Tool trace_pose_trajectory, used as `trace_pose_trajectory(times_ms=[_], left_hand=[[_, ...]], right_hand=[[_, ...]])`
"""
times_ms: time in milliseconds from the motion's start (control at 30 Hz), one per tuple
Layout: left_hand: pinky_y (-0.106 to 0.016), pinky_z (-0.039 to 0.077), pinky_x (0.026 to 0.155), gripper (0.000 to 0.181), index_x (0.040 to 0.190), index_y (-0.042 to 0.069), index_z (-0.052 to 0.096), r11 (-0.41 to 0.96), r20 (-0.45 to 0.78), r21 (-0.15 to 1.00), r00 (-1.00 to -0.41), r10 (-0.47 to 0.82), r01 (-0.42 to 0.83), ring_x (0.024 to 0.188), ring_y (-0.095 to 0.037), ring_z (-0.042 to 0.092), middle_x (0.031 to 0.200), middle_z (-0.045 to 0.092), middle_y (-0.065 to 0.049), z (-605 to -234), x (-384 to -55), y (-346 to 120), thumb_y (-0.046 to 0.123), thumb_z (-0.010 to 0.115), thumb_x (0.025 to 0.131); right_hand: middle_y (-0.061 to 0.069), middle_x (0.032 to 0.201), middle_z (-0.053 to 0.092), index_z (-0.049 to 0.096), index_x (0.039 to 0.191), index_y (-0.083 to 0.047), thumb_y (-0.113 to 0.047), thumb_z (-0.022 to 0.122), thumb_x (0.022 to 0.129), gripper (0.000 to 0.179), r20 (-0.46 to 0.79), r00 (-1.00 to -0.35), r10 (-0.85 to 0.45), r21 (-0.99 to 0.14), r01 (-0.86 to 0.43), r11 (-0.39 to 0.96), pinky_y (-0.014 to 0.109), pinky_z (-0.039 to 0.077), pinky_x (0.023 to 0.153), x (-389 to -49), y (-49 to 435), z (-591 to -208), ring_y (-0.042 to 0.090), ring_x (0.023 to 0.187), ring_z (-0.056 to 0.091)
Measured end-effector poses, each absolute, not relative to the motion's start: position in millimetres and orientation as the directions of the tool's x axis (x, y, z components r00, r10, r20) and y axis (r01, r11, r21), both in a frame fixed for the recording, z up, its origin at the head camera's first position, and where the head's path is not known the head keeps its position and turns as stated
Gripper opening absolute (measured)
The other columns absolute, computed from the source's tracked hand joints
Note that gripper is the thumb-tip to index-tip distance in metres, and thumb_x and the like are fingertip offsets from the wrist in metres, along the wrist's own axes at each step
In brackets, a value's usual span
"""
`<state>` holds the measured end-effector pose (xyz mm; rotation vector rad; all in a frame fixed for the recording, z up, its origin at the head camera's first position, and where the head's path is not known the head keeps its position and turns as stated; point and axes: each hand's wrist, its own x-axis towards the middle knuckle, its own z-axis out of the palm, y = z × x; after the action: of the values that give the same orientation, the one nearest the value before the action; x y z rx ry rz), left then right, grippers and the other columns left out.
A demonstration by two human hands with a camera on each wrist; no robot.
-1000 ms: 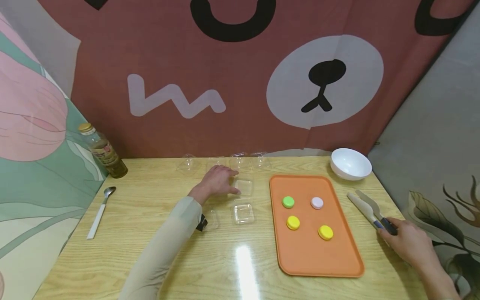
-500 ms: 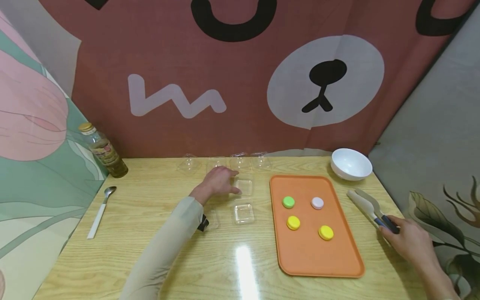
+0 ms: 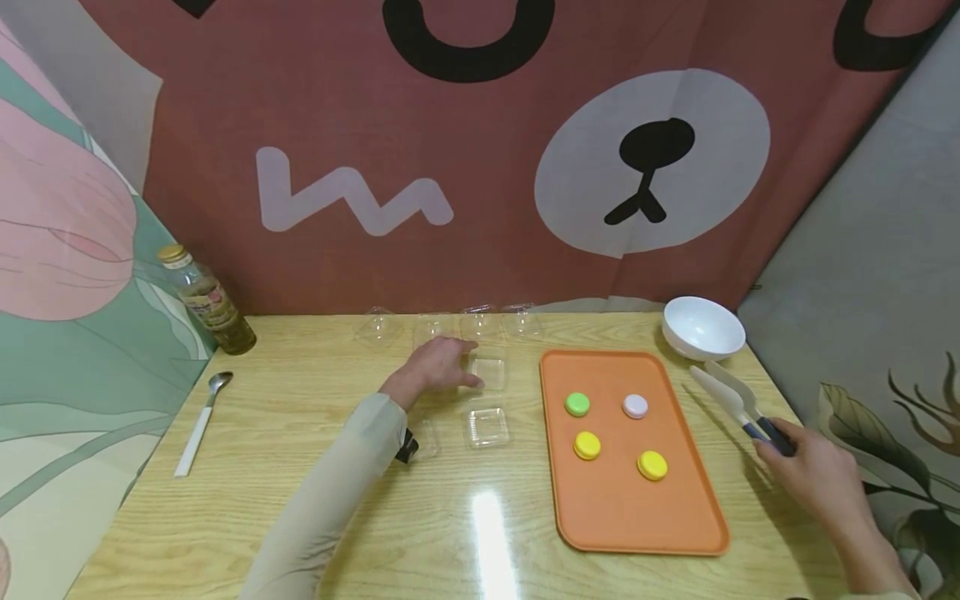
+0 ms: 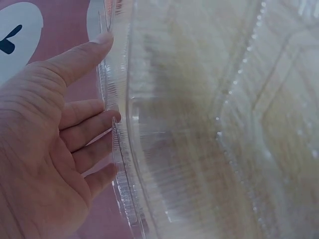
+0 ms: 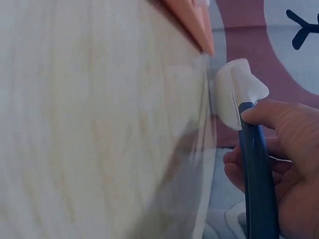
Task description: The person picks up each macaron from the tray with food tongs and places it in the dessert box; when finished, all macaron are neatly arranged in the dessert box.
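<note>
My right hand (image 3: 813, 467) grips a pair of tongs (image 5: 258, 164) by its dark blue handles, the pale ends pointing away, right of the orange tray (image 3: 637, 525). In the right wrist view the thumb lies along the handle. My left hand (image 3: 435, 364) is at the left side of a clear plastic box (image 3: 491, 375), thumb and fingers spread apart. Up close in the left wrist view, its thumb (image 4: 79, 57) and fingertips meet the ribbed plastic edge. On the tray lie a green macaron (image 3: 577, 404), a pale lilac macaron (image 3: 634, 406) and two yellow macarons (image 3: 587, 446).
Another clear box (image 3: 486, 427) stands nearer, and one (image 3: 425, 439) is partly behind the left wrist. Several clear lids (image 3: 480, 321) line the back edge. A white bowl (image 3: 702, 328) is at back right. An oil bottle (image 3: 210, 304) and a spoon (image 3: 201, 429) are at left.
The right hand has lifted the tongs; their pale ends have moved up and slightly left, towards the bowl. The left hand has hardly moved.
</note>
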<state>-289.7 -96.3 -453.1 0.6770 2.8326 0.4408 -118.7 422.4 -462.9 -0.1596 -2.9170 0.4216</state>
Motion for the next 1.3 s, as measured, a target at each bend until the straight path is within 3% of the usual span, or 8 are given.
trace_pose_trajectory(times_ms=[367,633,967,1300], left_hand=[[-0.047,0.042,0.117,0.082,0.15,0.014,0.051,0.86,-0.126,0.321,-0.881,0.455,0.398,0.137,-0.034,0.053,0.145,0.061,-0.007,-452.9,-289.5,-95.3,0.053,0.079,0.083],[-0.046,0.043,0.116,0.081,0.149,0.014,0.052,0.865,-0.12,0.295,-0.883,0.454,0.405,0.135,-0.034,0.055,0.144,0.062,-0.008,-451.8,-289.4,-94.2,0.053,0.078,0.083],[-0.046,0.043,0.116,0.083,0.15,0.015,0.051,0.877,-0.128,0.272,-0.888,0.442,0.397,0.134,-0.034,0.056,0.144,0.062,-0.008,-451.6,-288.8,-92.2,0.056,0.077,0.084],[-0.044,0.043,0.116,0.081,0.149,0.014,0.052,0.876,-0.11,0.262,-0.89,0.443,0.404,0.133,-0.033,0.057,0.142,0.063,-0.009,-451.4,-288.8,-91.7,0.055,0.077,0.083]], right_hand=[[0.036,0.105,0.069,0.066,0.121,0.007,-0.022,0.074,0.086,0.046,0.25,-0.967,0.049,-0.309,-0.032,0.951,0.059,0.047,0.06,-126.6,395.7,-447.8,0.05,0.08,0.066],[0.027,0.098,0.073,0.069,0.12,0.004,-0.02,0.078,0.084,0.044,0.282,-0.959,-0.034,-0.306,-0.124,0.944,0.059,0.049,0.065,-132.2,373.6,-442.5,0.045,0.082,0.069],[0.028,0.106,0.072,0.067,0.125,0.004,-0.021,0.077,0.088,0.046,0.186,-0.981,-0.06,-0.351,-0.124,0.928,0.06,0.052,0.072,-138.7,351.0,-440.8,0.043,0.091,0.068],[0.027,0.108,0.071,0.068,0.126,0.0,-0.021,0.077,0.087,0.045,0.144,-0.985,-0.098,-0.361,-0.144,0.921,0.056,0.053,0.072,-144.0,335.6,-439.1,0.039,0.09,0.067]])
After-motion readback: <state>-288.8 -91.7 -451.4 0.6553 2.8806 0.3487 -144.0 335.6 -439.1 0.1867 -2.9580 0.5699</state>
